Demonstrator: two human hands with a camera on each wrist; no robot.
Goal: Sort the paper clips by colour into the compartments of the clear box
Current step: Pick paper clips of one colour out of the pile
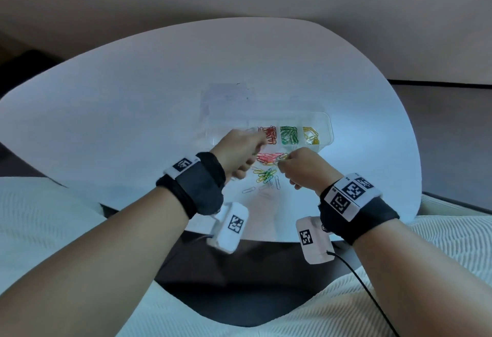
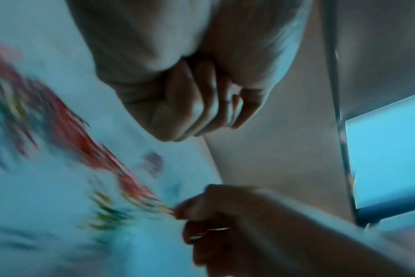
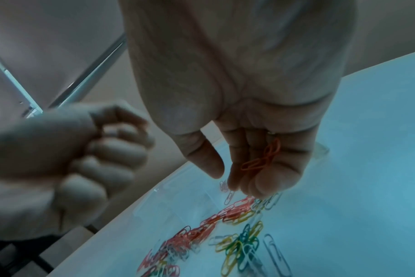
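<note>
The clear box [image 1: 328, 129] lies on the white table, with red clips [image 1: 270, 134], green clips [image 1: 288, 134] and yellow clips [image 1: 311, 134] in separate compartments. A mixed pile of clips [image 1: 266, 170] [image 3: 225, 224] lies just in front of it. My right hand [image 1: 282, 162] [image 3: 225, 181] hovers at the pile's far edge, thumb and forefinger close together, with orange clips [image 3: 261, 159] tucked under its curled fingers. My left hand [image 1: 257, 141] [image 2: 216, 112] is curled over the box beside the red compartment. A thin pale wire loop shows between its fingers.
The white table [image 1: 133, 110] is rounded, and its near edge runs below my wrists. The box's clear lid [image 1: 226, 97] lies open behind the box. A few pale clips [image 1: 249, 190] lie loose near the front. The left wrist view is motion-blurred.
</note>
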